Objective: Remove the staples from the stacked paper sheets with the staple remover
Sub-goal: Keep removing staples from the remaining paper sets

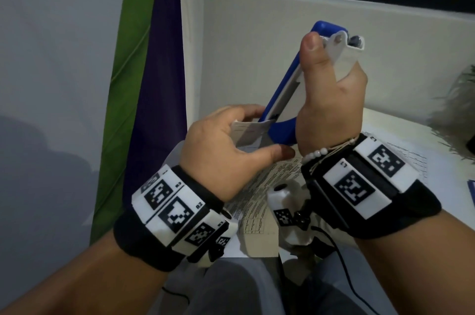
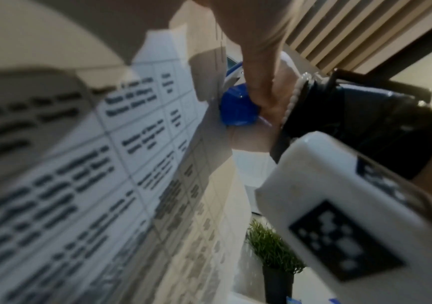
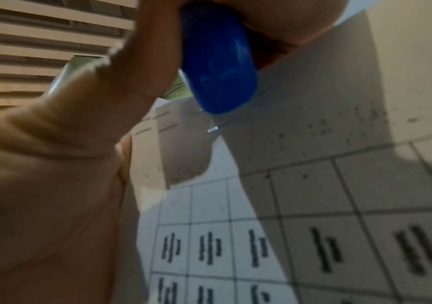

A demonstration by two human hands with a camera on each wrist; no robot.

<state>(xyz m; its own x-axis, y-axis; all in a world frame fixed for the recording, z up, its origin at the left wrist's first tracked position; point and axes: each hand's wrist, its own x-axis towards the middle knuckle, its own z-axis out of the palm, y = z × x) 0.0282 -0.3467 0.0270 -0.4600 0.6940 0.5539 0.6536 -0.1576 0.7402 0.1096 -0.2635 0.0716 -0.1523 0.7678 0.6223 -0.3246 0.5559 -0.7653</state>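
Observation:
My right hand (image 1: 331,88) grips a long blue and white staple remover (image 1: 288,78) upright, thumb up along its white side. The tool's lower blue end (image 2: 238,109) meets the top corner of the stacked printed sheets (image 1: 246,134). My left hand (image 1: 267,132) pinches that corner, with the fingers behind it and the thumb in front. The stack hangs down in front of my lap (image 1: 257,211). In the right wrist view a small metal glint (image 3: 212,129) shows in the paper (image 3: 313,185) just under the blue tip (image 3: 217,61).
More printed sheets (image 1: 401,157) lie on the white table (image 1: 385,124) to the right. A potted green plant (image 1: 457,108) stands at the far right. A white wall panel (image 1: 257,31) is behind, green and purple cloth (image 1: 144,83) to the left. A black cable (image 1: 341,263) trails below.

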